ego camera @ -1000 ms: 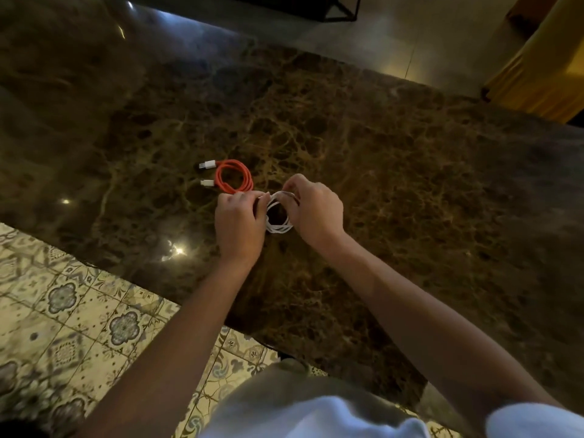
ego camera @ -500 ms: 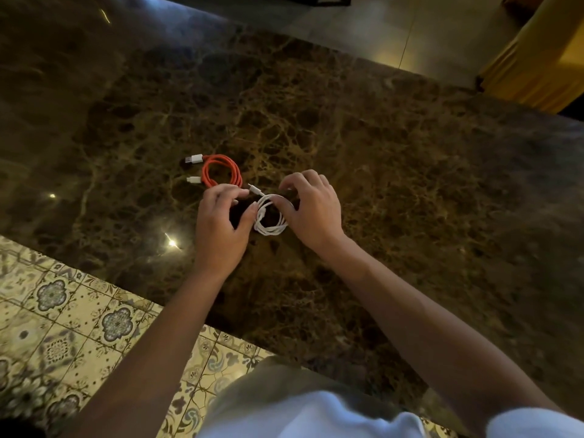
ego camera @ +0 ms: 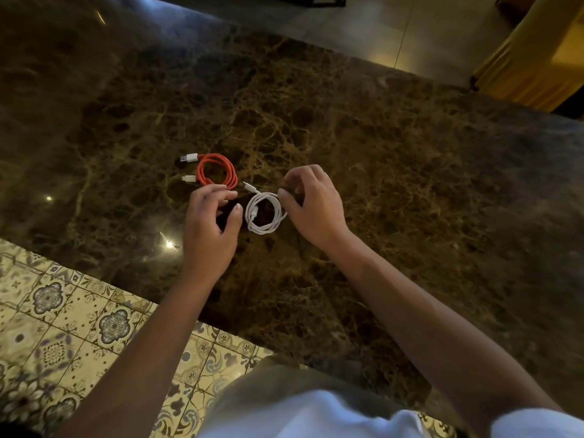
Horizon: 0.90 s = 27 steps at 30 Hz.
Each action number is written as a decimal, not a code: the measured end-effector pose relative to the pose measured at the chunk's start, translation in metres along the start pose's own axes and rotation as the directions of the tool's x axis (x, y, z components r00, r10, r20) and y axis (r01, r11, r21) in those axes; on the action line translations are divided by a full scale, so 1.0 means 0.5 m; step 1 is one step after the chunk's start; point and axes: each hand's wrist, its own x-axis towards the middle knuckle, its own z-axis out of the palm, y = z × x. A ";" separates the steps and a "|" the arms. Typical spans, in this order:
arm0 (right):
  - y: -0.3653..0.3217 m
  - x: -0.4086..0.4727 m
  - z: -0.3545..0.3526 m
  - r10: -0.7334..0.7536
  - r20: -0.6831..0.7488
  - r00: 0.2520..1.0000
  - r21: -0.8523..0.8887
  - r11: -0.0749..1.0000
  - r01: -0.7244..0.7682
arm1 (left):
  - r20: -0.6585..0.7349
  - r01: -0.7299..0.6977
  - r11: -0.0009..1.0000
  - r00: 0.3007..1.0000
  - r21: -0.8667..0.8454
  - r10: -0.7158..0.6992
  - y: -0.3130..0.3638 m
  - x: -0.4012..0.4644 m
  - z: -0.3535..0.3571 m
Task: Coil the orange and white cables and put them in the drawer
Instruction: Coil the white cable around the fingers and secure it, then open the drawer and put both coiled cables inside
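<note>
I see two bare arms with no watch or rings. The shirt (ego camera: 309, 415) is white with short sleeves. The pants (ego camera: 268, 384) are tan.

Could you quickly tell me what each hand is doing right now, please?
Left hand: open, fingers loosely curled, holding nothing.
Right hand: open, loosely curled beside the coiled white cable on the marble table; contact unclear.

dark brown veined marble table (ego camera: 395, 184) fills most of frame. orange cable (ego camera: 217, 170) coiled flat left of centre, white plugs pointing left. white cable (ego camera: 264, 212) coiled just lower right of it, apart.
</note>
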 end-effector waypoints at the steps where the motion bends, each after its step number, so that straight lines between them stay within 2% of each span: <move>1: 0.002 -0.003 -0.005 0.009 -0.010 1.000 0.013 1.000 -0.009 | -0.008 -0.013 1.000 1.000 -0.003 0.013 0.002 -0.002 -0.002; 9: 0.020 -0.048 -0.065 0.018 -0.113 0.993 0.072 0.997 -0.010 | -0.002 -0.126 0.991 0.992 -0.044 0.126 0.051 -0.009 0.004; 15: 0.022 -0.124 -0.161 -0.026 -0.216 0.976 0.110 0.993 0.051 | 0.091 -0.266 0.961 0.958 -0.080 0.272 0.118 -0.011 0.022; 23: 0.032 -0.266 -0.252 0.083 -0.359 0.930 0.061 0.996 -0.065 | 0.204 -0.403 0.888 0.871 -0.221 0.447 0.203 -0.050 0.075; 27: 0.053 -0.355 -0.263 0.190 -0.409 0.892 0.115 0.981 -0.156 | 0.269 -0.439 0.864 0.826 -0.246 0.496 0.219 -0.087 0.101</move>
